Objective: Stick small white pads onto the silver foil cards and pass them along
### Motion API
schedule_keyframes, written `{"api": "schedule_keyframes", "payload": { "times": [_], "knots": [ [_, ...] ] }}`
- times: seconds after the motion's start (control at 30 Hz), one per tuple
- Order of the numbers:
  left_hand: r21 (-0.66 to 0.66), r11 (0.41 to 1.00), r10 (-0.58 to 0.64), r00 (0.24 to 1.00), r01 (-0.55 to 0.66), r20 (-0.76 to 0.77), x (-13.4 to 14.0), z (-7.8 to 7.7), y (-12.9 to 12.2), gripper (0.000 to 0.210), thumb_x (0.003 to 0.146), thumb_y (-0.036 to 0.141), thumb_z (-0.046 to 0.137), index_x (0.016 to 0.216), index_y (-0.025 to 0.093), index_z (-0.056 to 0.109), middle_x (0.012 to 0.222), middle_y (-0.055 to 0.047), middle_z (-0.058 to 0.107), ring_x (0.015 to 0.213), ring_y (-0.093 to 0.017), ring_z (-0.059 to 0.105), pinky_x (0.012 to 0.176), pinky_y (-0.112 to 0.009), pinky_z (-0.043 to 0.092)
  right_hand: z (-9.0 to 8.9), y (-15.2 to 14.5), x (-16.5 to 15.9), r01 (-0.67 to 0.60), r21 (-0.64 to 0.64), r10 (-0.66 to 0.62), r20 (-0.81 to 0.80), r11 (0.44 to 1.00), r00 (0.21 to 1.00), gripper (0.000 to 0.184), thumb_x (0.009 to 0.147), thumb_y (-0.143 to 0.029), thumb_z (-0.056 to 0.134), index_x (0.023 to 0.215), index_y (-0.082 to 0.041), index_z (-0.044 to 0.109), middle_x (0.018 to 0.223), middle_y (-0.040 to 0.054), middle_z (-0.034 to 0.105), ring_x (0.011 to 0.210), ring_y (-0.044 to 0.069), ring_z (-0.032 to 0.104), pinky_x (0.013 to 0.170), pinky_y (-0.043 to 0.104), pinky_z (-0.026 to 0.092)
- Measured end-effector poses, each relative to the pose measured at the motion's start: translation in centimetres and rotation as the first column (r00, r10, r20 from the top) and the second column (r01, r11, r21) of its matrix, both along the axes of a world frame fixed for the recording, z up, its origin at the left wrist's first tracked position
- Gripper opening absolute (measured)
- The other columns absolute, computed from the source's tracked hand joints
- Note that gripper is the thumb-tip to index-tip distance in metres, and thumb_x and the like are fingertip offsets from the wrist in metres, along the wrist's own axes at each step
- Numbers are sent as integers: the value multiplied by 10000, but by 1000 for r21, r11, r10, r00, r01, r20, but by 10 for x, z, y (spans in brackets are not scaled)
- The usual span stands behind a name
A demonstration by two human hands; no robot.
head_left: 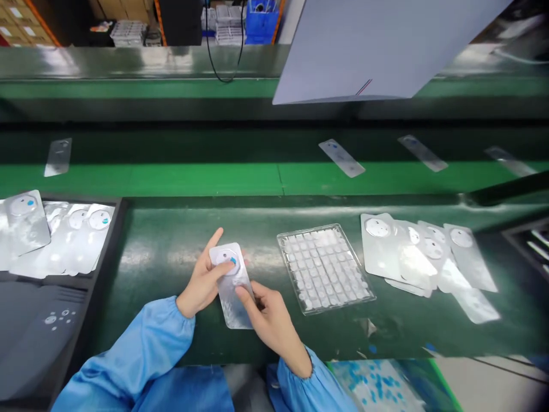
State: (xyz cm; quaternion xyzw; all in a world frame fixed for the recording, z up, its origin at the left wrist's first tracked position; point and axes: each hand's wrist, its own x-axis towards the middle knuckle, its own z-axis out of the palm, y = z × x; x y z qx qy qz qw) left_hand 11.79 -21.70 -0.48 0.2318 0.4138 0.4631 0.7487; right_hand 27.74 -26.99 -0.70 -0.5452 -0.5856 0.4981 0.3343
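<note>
A silver phone back cover with rounded corners and a round camera area near its top is tilted between my hands, above the green work surface. My left hand holds its upper left side, with the thumb on the round area beside a small blue spot and the index finger stretched out. From the lower right, my right hand grips the cover's edge, thumb on the front face and other fingers partly hidden behind. Right of my hands lies a clear plastic tray with rows of small whitish parts.
Overlapping silver covers lie at right. More covers, with blue spots, fill a dark tray at left. Single covers lie along the green belt behind. A white panel hangs overhead. Blue pieces lie below right.
</note>
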Motion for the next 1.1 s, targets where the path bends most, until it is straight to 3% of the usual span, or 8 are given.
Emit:
{"api": "schedule_keyframes", "payload": {
  "times": [0.1,0.23,0.33,0.47,0.57,0.67,0.9,1.1],
  "knots": [
    [35,997,-60,997,62,-47,1,-2,-6,1033,763,309,844,1626,213,283,997,-71,780,868,-246,765,830,-358,583,9,2,8,-6,76,-1,93,997,996,444,1074,-449,455,766,-181,629,609,-22,558,552,133,533,519,235,421],
    [96,991,-74,981,92,-177,2,-3,-11,795,805,319,808,1507,165,469,842,-29,737,714,-172,705,725,-290,567,20,7,17,115,368,-197,192,922,961,197,1050,-284,550,1096,-209,727,874,44,751,702,179,698,650,274,574],
    [129,986,-69,957,109,-282,3,-3,-13,661,818,306,798,1420,164,566,746,13,659,613,-116,590,602,-224,478,19,11,17,-38,511,-114,262,859,958,253,1037,-170,560,1202,-254,733,987,63,749,845,194,727,773,306,618],
    [171,975,-81,940,144,-330,3,-2,-14,642,842,324,785,1425,164,567,864,-25,675,708,-141,587,674,-246,483,7,15,17,-130,530,-73,344,838,936,305,1036,-134,554,1252,-255,733,1019,76,723,901,188,732,782,291,634],
    [135,965,-186,950,225,-251,0,-2,-16,685,884,356,742,1504,201,497,860,-19,662,675,-139,569,633,-244,463,1,16,20,-121,532,-98,366,838,925,270,1036,-159,579,1238,-251,733,1015,71,732,881,189,739,793,305,638],
    [118,949,-265,942,293,-206,-2,-2,-17,711,920,362,705,1555,201,429,804,4,622,616,-113,520,583,-224,426,2,17,21,-122,558,-114,371,821,922,214,1032,-153,598,1183,-234,726,1009,62,744,878,183,741,811,303,629],
    [143,943,-271,943,300,-192,0,-3,-17,738,925,339,708,1570,167,394,864,1,605,709,-105,522,660,-212,437,4,21,16,-193,526,-113,494,828,862,171,1065,-168,498,1045,-210,663,972,72,715,859,193,727,679,272,593],
    [108,957,-248,950,271,-189,-1,-6,-16,824,928,376,708,1615,164,306,813,16,587,663,-100,509,634,-216,430,-6,19,17,-32,568,-158,282,822,946,172,1045,-154,553,1122,-229,687,999,69,699,917,196,715,798,303,609]
  ]
}}
